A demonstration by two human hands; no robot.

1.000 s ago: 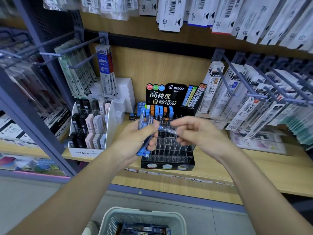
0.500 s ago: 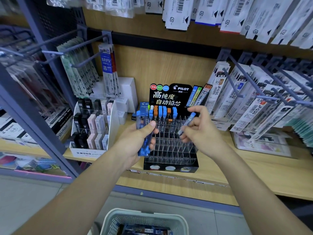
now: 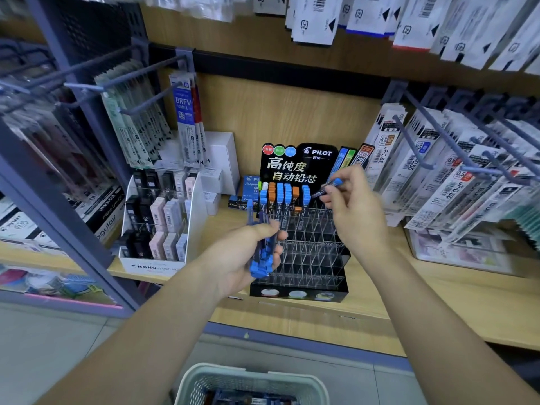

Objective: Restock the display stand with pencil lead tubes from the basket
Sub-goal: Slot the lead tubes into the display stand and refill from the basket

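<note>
A black Pilot display stand (image 3: 304,289) with a clear grid of slots sits on the wooden shelf. Its back row holds several blue and orange capped lead tubes (image 3: 282,197); the other slots are bare. My left hand (image 3: 248,258) grips a bundle of blue-capped lead tubes (image 3: 261,252) in front of the stand's left side. My right hand (image 3: 355,211) pinches a single blue-capped tube (image 3: 328,188), tilted, above the stand's back right corner. A pale green basket (image 3: 204,375) with more tubes stands on the floor below.
A white Mono eraser box (image 3: 155,266) stands left of the stand. Metal hooks (image 3: 415,138) with hanging refill packs jut out at right and at left (image 3: 137,108). White boxes (image 3: 225,159) sit behind. The wooden shelf edge (image 3: 321,320) runs below the stand.
My right hand has carried the single tube up and to the right, from beside the left hand's bundle to above the stand's back right corner. The left hand has stayed in place.
</note>
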